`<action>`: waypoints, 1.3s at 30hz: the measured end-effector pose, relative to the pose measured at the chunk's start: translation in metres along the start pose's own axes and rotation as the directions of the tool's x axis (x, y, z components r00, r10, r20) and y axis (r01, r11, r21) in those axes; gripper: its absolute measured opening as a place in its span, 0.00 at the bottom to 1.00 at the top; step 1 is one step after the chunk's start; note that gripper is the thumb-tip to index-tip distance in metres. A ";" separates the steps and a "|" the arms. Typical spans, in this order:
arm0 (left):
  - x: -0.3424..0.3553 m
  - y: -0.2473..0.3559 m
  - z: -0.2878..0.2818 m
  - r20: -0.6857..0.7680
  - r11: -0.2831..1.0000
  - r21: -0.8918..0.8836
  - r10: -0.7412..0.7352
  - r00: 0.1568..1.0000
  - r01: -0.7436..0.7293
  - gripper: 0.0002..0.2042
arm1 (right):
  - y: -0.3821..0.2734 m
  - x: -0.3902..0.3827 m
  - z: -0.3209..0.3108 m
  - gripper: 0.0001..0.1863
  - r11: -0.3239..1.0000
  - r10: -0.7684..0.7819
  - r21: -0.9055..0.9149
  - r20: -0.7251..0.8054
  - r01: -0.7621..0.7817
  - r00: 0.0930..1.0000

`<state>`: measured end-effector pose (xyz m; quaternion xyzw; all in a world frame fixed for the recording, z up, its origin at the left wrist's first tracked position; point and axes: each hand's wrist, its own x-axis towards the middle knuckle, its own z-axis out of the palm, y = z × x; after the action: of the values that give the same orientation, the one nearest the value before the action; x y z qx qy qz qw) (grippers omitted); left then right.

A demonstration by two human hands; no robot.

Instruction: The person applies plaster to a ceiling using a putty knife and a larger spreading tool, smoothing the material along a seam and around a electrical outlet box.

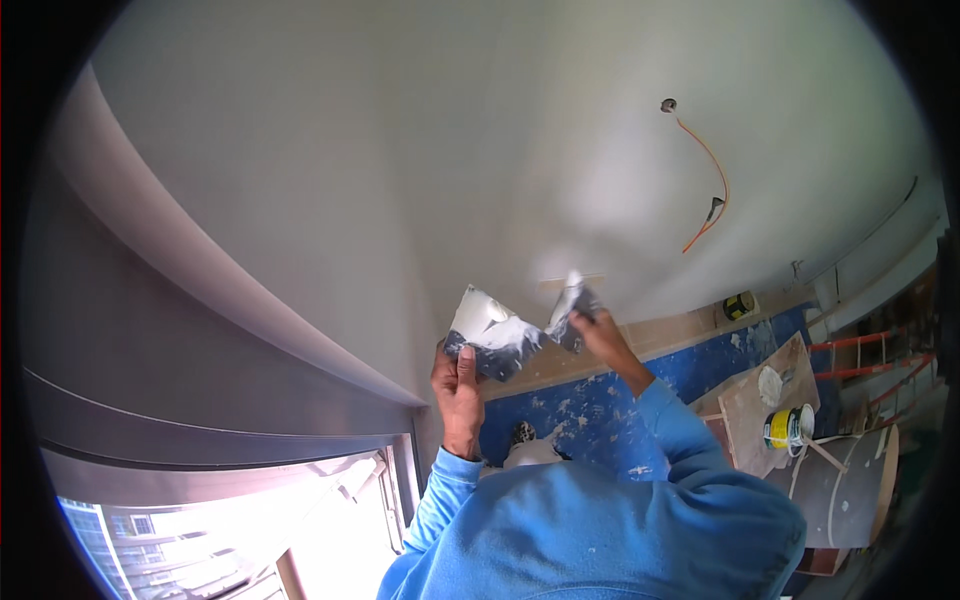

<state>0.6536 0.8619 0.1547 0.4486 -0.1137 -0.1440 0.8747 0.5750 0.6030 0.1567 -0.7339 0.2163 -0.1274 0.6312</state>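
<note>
My left hand [458,392] grips a wide putty knife [508,356], its thumb pressed on the dark, smeared part. A thick layer of white filler [488,316] covers much of that blade. My right hand [604,340] is closed around a second putty knife [568,318], tilted upward and somewhat blurred, with white filler on it. The two blades are close together in front of the pale wall [480,190]; whether they touch I cannot tell. Both handles are mostly hidden by my hands.
Orange wire [724,175] hangs from a hole at upper right. A window [240,535] is at lower left. Blue, white-spattered sheeting [600,420] covers the floor. To the right, a filler bucket [782,430] stands on a board [745,405], near an orange ladder [850,372].
</note>
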 end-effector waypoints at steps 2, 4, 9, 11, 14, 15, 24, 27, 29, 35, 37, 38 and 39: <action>-0.001 -0.003 -0.003 -0.042 0.970 0.219 0.117 0.992 -0.106 0.17 | -0.016 -0.012 0.000 0.19 0.742 0.202 0.654 -0.015 -0.144 0.979; -0.007 -0.003 -0.001 0.005 0.900 0.398 0.195 0.981 -0.180 0.14 | -0.027 -0.028 0.014 0.19 0.636 0.258 0.732 0.096 -0.243 0.961; -0.009 0.007 -0.014 0.527 0.372 0.722 0.252 0.812 -0.584 0.20 | -0.003 -0.033 0.053 0.24 0.606 0.230 0.689 0.326 -0.397 0.917; -0.008 0.014 -0.025 0.470 0.372 0.799 0.102 0.877 -0.471 0.23 | 0.001 -0.030 0.060 0.23 0.550 0.168 0.752 0.325 -0.362 0.931; -0.007 0.011 -0.050 0.432 0.276 0.871 -0.038 0.901 -0.406 0.22 | 0.016 -0.011 0.078 0.20 0.480 0.069 0.831 0.285 -0.282 0.956; -0.014 -0.007 -0.073 0.469 0.208 0.870 -0.072 0.880 -0.446 0.22 | 0.014 0.002 0.082 0.19 0.416 0.026 0.861 0.312 -0.294 0.950; -0.054 0.020 -0.083 0.292 0.357 0.884 0.085 0.953 -0.303 0.09 | -0.036 0.140 0.136 0.18 0.407 -0.008 0.913 -0.003 0.006 1.000; -0.065 0.006 -0.107 0.305 0.221 0.914 0.184 0.935 -0.341 0.10 | -0.056 0.151 0.155 0.19 0.474 0.076 0.880 -0.050 0.008 0.996; -0.070 0.014 -0.091 0.320 0.174 0.923 0.152 0.935 -0.344 0.10 | -0.060 0.156 0.159 0.18 0.475 0.140 0.880 -0.094 0.017 0.986; -0.071 0.015 -0.095 0.300 0.241 0.909 0.185 0.936 -0.339 0.10 | -0.082 0.180 0.173 0.13 0.581 0.099 0.805 -0.216 0.120 0.971; -0.069 0.015 -0.095 0.281 0.301 0.900 0.152 0.947 -0.315 0.10 | -0.096 0.209 0.163 0.13 0.613 -0.043 0.769 -0.194 0.179 0.980; -0.068 0.015 -0.098 0.253 0.334 0.900 0.126 0.959 -0.281 0.10 | -0.102 0.211 0.164 0.14 0.547 -0.021 0.818 -0.199 0.178 0.980; -0.073 0.015 -0.102 0.228 0.366 0.898 0.089 0.970 -0.245 0.09 | -0.089 0.201 0.168 0.14 0.568 -0.017 0.800 -0.220 0.191 0.975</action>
<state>0.6213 0.9727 0.1031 0.8321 -0.2803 0.0017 0.4785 0.8419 0.6629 0.1977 -0.3561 0.1477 -0.3182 0.8661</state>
